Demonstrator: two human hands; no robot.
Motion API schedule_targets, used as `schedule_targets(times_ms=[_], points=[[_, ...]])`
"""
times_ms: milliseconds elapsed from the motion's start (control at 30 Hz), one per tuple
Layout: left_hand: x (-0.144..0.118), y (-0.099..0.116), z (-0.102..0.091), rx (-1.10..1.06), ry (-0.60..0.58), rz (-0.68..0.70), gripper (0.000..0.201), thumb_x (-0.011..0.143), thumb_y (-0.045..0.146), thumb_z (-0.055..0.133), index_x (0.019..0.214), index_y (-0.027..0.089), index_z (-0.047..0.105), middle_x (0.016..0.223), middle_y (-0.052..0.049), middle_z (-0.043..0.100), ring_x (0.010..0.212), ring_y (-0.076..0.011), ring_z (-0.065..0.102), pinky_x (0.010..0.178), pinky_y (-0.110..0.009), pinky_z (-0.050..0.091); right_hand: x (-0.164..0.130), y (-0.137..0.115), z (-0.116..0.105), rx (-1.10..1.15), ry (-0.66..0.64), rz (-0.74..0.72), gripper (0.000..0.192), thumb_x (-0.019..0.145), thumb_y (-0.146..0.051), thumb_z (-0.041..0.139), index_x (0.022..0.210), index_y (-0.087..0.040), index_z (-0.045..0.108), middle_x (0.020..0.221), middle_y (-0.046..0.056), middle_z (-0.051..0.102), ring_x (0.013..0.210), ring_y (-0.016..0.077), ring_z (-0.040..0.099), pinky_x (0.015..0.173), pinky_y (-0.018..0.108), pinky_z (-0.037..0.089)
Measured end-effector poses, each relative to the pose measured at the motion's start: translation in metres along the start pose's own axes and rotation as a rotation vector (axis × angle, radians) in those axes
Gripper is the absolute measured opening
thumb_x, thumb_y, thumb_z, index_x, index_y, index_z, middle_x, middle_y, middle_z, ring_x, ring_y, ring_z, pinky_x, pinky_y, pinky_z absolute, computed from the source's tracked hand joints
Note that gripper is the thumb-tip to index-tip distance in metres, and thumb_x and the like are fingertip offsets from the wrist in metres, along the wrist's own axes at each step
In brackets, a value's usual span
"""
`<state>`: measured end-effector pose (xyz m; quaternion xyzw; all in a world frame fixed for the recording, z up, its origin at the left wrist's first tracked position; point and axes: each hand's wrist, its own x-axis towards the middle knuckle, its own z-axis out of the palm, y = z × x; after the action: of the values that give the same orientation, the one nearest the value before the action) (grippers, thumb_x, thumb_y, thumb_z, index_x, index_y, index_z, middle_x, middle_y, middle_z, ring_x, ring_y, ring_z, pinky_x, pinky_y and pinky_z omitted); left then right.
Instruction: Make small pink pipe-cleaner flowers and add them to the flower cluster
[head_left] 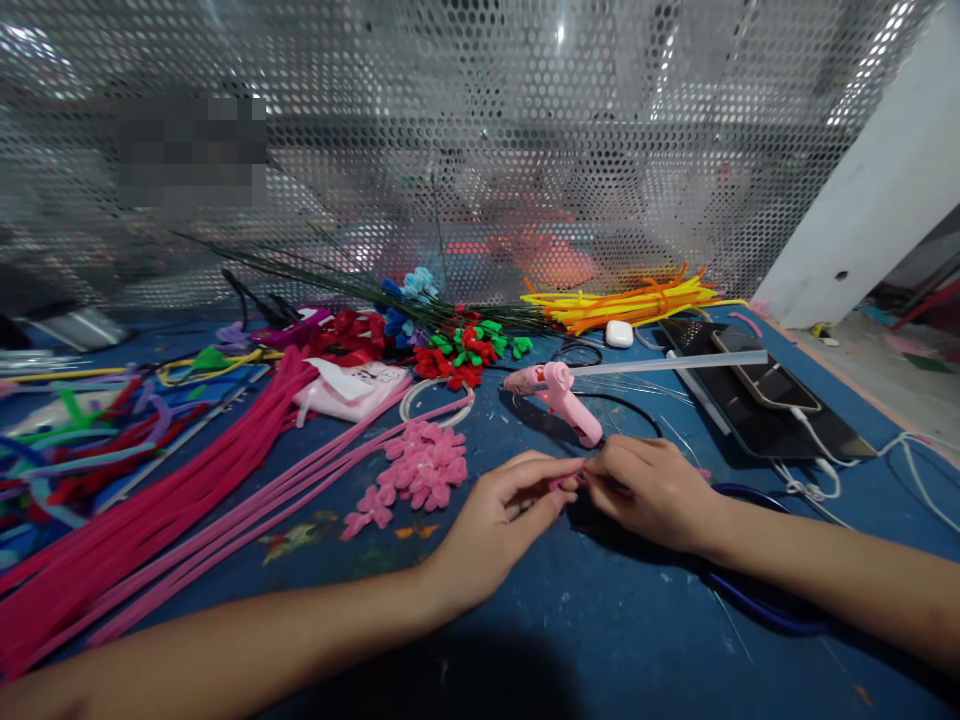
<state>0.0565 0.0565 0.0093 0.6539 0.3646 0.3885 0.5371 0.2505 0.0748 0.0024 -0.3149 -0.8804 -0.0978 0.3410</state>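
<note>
My left hand and my right hand meet above the blue table, fingers pinched together. Between their fingertips shows a small bit of pink pipe cleaner, mostly covered by the fingers. To the left of my left hand lies a pile of pink fuzzy pipe-cleaner flowers. Just beyond my hands a pink glue gun rests on the table, a long clear glue stick sticking out of its back.
Long pink pipe cleaners and a magenta bundle stretch across the left. Red and green flowers and yellow pipe cleaners lie along the perforated metal panel. A phone with a white cable lies at right, near blue-handled scissors.
</note>
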Motion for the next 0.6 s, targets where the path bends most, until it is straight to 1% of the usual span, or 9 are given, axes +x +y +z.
schedule_targets(times_ms=[67,233,300,333,400,500,567,600], points=[[-0.001,-0.001,-0.001,0.024,-0.037,0.011,0.029,0.084,0.021,0.056,0.11,0.024,0.068,0.097,-0.005,0.062,0.091,-0.0183,0.059,0.082,-0.03,0.047,-0.002,0.0,0.0,-0.014,0.0,-0.005,0.021,0.089,-0.018,0.045,0.068,-0.018,0.051,0.059,-0.001,0.056,0.051,0.009,0.05,0.049,0.022,0.036],[-0.004,0.0,-0.006,0.206,-0.159,0.086,0.037,0.085,0.019,0.054,0.121,0.027,0.061,0.11,-0.006,0.063,0.101,-0.0209,0.057,0.092,-0.035,0.043,-0.005,-0.001,-0.002,-0.022,-0.026,-0.008,0.024,0.092,-0.019,0.041,0.071,-0.017,0.053,0.063,0.0,0.06,0.055,0.0094,0.055,0.051,0.022,0.037],[-0.004,0.001,-0.007,0.232,-0.166,0.096,0.034,0.086,0.021,0.054,0.119,0.028,0.063,0.113,-0.005,0.064,0.103,-0.021,0.057,0.094,-0.036,0.042,-0.004,-0.001,-0.004,-0.004,-0.032,-0.009,0.024,0.093,-0.018,0.041,0.074,-0.016,0.056,0.065,0.001,0.062,0.057,0.0095,0.057,0.052,0.022,0.037],[-0.003,0.001,-0.007,0.228,-0.149,0.091,0.031,0.086,0.022,0.055,0.115,0.027,0.065,0.11,-0.004,0.065,0.102,-0.0207,0.058,0.094,-0.035,0.043,-0.004,-0.001,-0.004,0.006,-0.027,-0.012,0.023,0.093,-0.018,0.041,0.076,-0.016,0.057,0.066,0.001,0.062,0.058,0.0096,0.057,0.052,0.022,0.038],[-0.002,0.0,-0.006,0.176,-0.072,0.058,0.021,0.084,0.024,0.059,0.101,0.025,0.072,0.099,-0.004,0.069,0.093,-0.0192,0.062,0.088,-0.032,0.046,-0.003,-0.002,-0.005,0.025,-0.018,-0.036,0.021,0.093,-0.019,0.043,0.079,-0.016,0.059,0.066,0.001,0.062,0.058,0.0102,0.057,0.053,0.023,0.038],[-0.001,-0.004,-0.004,0.022,0.06,-0.015,0.009,0.074,0.024,0.071,0.082,0.021,0.071,0.081,-0.002,0.07,0.078,-0.0165,0.064,0.076,-0.027,0.051,-0.002,-0.006,-0.005,0.023,0.009,-0.081,0.019,0.093,-0.022,0.046,0.082,-0.017,0.061,0.061,0.0,0.061,0.054,0.0107,0.054,0.051,0.024,0.035],[-0.001,-0.006,-0.004,-0.043,0.086,-0.034,0.011,0.07,0.023,0.075,0.079,0.02,0.07,0.079,-0.001,0.07,0.075,-0.0155,0.065,0.074,-0.026,0.051,-0.002,-0.009,-0.004,0.021,0.035,-0.072,0.019,0.092,-0.024,0.047,0.081,-0.018,0.061,0.058,-0.002,0.06,0.052,0.0101,0.053,0.05,0.024,0.033],[-0.001,-0.007,-0.004,-0.056,0.079,-0.03,0.013,0.069,0.022,0.075,0.08,0.02,0.07,0.079,-0.001,0.07,0.075,-0.0151,0.065,0.074,-0.025,0.051,-0.002,-0.01,-0.003,0.029,0.044,-0.055,0.019,0.092,-0.026,0.048,0.08,-0.018,0.06,0.058,-0.002,0.061,0.051,0.0097,0.054,0.049,0.024,0.033]])
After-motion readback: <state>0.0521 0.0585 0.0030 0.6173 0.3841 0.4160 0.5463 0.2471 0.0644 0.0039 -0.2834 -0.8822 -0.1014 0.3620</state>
